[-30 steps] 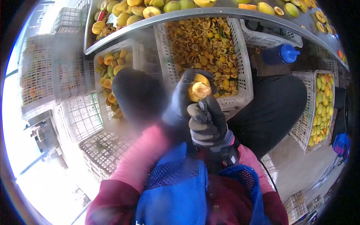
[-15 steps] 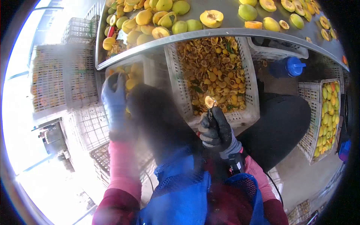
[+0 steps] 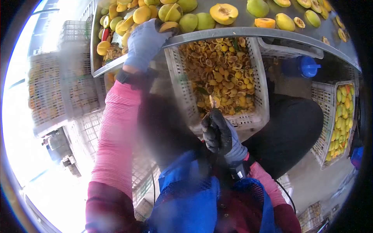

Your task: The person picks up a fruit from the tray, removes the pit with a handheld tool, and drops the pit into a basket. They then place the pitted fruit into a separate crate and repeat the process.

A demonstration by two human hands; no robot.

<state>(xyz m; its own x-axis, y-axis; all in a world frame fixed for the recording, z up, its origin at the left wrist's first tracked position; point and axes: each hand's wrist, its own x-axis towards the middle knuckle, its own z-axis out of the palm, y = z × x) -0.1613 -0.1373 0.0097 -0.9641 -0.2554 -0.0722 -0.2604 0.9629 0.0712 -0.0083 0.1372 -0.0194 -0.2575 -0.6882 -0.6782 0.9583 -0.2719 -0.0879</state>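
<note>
My left hand [image 3: 147,42], in a grey-blue glove with dark fingertips, reaches over the metal table's front rim. Its fingers close around a peach half [image 3: 169,26] lying among other yellow and green peaches [image 3: 188,23]. My right hand [image 3: 218,134], in a black-coated glove, is wrapped round a small dark-handled pitting tool [image 3: 212,109], mostly hidden by the fingers. A brownish-yellow piece [image 3: 215,101], perhaps a peach stone with flesh, sits at the tool's tip. Below it stands a white crate [image 3: 259,81] full of stones and fruit scraps.
The metal table [image 3: 241,33] carries whole and halved peaches. A blue jug [image 3: 301,66] stands under it at right. Another crate [image 3: 320,128] holds yellow-green fruit. Stacked crates [image 3: 46,89] rise at left, and a red-handled thing [image 3: 105,34] lies at the table's left end.
My left hand has moved up and right from beside the left knee to the table rim and closed on a peach half. My right hand has shifted slightly, still gripping the tool.
</note>
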